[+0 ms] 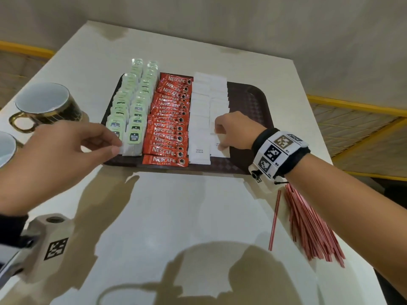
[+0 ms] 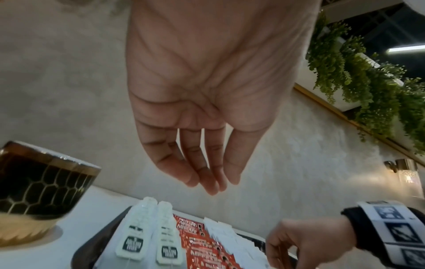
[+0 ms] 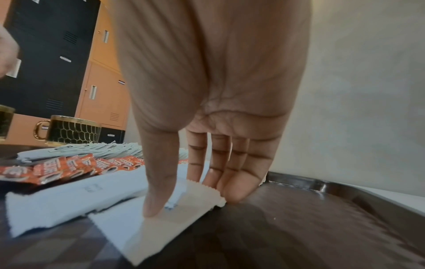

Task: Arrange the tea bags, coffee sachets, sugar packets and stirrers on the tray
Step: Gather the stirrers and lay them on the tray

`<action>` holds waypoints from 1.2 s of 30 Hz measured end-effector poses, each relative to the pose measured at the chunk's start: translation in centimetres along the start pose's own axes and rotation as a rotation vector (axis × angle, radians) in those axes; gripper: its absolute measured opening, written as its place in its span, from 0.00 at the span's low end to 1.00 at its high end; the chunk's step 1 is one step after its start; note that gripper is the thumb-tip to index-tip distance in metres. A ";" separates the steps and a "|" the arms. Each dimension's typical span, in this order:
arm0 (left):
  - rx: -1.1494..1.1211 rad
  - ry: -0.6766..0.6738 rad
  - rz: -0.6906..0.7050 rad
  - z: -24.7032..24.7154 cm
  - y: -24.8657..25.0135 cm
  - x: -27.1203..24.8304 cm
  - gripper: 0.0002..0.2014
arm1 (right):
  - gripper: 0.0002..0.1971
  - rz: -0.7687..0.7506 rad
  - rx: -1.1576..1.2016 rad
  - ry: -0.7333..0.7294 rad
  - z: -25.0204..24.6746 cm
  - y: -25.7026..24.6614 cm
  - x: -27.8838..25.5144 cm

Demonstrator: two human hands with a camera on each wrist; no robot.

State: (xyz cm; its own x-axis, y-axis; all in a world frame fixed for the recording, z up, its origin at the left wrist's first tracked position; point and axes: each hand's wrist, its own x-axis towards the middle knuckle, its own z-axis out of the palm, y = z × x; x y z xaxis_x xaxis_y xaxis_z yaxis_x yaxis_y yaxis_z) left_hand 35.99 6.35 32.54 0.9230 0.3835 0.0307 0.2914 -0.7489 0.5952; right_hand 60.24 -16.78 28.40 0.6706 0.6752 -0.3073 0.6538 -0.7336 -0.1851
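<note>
two cups on white table, plants above

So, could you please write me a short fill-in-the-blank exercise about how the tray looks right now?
1. The red coffee sachets lie between the tea bags and the ____ packets.
2. The stirrers lie on the ____, not on the tray.
3. The right hand touches a ____ packet.

Missing words: sugar; table; sugar
</note>
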 end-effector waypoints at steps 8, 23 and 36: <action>0.187 -0.121 0.075 2.8 2.2 -0.4 0.10 | 0.19 0.008 0.031 0.146 -0.7 -1.0 -4.8; 0.453 -0.346 0.227 5.2 -2.7 1.7 0.16 | 0.13 0.211 0.018 0.198 5.5 -3.2 -12.3; 0.181 -0.352 0.556 5.0 6.5 -1.3 0.14 | 0.61 1.005 0.228 -0.015 6.3 1.6 -19.9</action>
State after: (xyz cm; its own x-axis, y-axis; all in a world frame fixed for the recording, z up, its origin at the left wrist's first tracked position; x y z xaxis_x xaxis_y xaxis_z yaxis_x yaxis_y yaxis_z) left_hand 38.00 -1.73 32.33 0.9655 -0.2602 0.0118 -0.2407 -0.8740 0.4221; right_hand 45.69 -31.84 28.32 0.8656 -0.2576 -0.4294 -0.2892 -0.9572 -0.0086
